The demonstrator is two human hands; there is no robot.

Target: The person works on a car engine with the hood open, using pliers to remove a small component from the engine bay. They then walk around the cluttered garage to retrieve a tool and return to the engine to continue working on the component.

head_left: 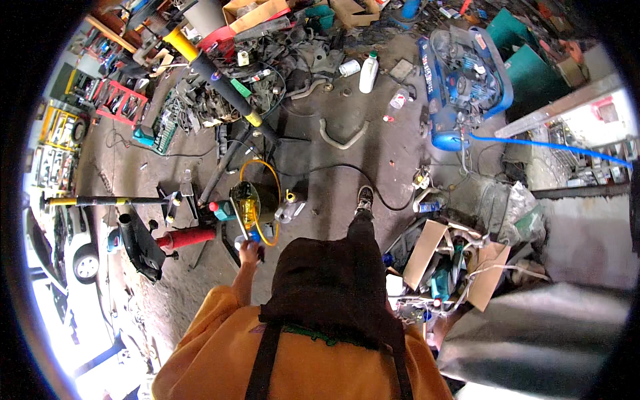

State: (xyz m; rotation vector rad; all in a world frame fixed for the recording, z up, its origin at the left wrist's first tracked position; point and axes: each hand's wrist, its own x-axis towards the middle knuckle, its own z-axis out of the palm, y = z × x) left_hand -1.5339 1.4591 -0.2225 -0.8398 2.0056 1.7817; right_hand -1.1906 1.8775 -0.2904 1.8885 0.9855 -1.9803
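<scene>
My left hand (251, 252) is closed on the lower end of a pale metal rod (239, 217), beside a blue object partly hidden by my fingers. The rod crosses a container of yellow liquid (248, 208), around which an orange hose (277, 187) loops. A teal bottle with a red cap (224, 211) is just left of it, and a grey jug (290, 211) stands to the right. My right hand is not visible; my dark apron and orange sleeve fill that side.
A black stand (140, 247) with a red cylinder (187, 238) is at left, near a parked car (60, 260). Jumbled parts (220, 100) lie ahead. A blue compressor (460, 87) sits at back right, cardboard and junk (424, 257) nearer right. A black cable (347, 167) crosses the floor.
</scene>
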